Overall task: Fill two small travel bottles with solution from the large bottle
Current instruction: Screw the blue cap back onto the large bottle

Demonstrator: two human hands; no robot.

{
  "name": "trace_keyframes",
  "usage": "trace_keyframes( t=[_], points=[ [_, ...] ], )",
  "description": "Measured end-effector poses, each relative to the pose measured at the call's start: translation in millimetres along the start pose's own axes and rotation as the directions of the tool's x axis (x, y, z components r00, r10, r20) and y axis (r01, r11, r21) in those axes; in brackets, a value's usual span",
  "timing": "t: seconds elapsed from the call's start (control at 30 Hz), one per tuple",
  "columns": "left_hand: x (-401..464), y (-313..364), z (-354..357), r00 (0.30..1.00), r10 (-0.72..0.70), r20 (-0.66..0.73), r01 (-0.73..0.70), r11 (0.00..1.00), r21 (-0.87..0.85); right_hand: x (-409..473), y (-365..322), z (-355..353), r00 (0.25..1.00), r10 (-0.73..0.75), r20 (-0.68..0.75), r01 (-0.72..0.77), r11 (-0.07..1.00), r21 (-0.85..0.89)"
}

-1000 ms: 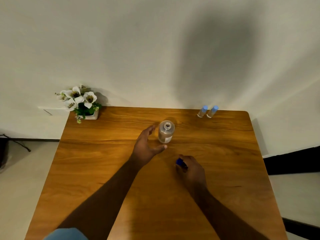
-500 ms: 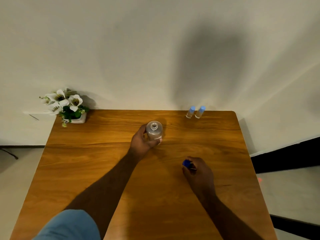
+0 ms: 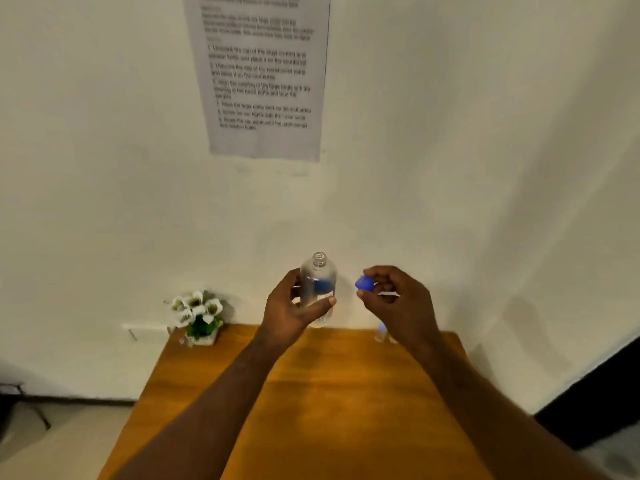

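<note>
Two bare forearms reach forward from the bottom edge over a wooden table (image 3: 311,410), which serves as the landmark here. The left hand (image 3: 289,308) is raised above the far edge of the table and grips a large clear bottle (image 3: 318,285), fingers curled round its back and the thumb pressed across its front. The bottle stands upright in the hand, its neck open and uncapped, with a blue and white label partly visible on its body. Just to the right of it, also lifted above the table's far edge, the right hand (image 3: 398,299) pinches a small blue cap (image 3: 364,283) between thumb and fingertips, the cap close to the bottle but apart from it. Behind and below the right hand, at the far right of the table, two small travel bottles (image 3: 381,332) stand close together; they are mostly hidden by the hand and blurred, so little more than a pale blue top shows. At the table's far left corner sits a small white pot of white flowers (image 3: 199,315) with green leaves. Beyond the table rises a pale wall, and high on it hangs a printed sheet of paper (image 3: 259,74) whose text is too blurred to read.
</note>
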State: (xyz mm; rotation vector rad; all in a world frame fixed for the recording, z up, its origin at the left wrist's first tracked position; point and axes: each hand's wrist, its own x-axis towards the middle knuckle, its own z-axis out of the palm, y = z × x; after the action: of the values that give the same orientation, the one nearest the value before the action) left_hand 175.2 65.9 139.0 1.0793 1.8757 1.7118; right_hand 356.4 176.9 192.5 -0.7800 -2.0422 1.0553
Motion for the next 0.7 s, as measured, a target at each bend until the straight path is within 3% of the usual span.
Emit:
trace_keyframes(
  t=[0.1,0.3,0.53,0.7],
  points=[
    [7,65,-16,0.994,0.107,-0.023,-0.107,0.994,-0.009,38,-77,-36,0.988,-0.15,0.045,0.148,0.988,0.049],
    [5,175,-37,0.957,0.283,-0.058,-0.284,0.959,0.003,73,-224,-101,0.868,-0.418,0.268,0.469,0.867,-0.168],
    [-9,238,-50,0.921,0.386,-0.056,-0.385,0.922,0.022,71,-321,-131,0.751,-0.418,0.512,0.634,0.673,-0.381],
    [-19,257,-52,0.917,0.398,-0.032,-0.398,0.917,0.004,62,-348,-137,0.713,-0.392,0.582,0.682,0.582,-0.443]
  ],
)
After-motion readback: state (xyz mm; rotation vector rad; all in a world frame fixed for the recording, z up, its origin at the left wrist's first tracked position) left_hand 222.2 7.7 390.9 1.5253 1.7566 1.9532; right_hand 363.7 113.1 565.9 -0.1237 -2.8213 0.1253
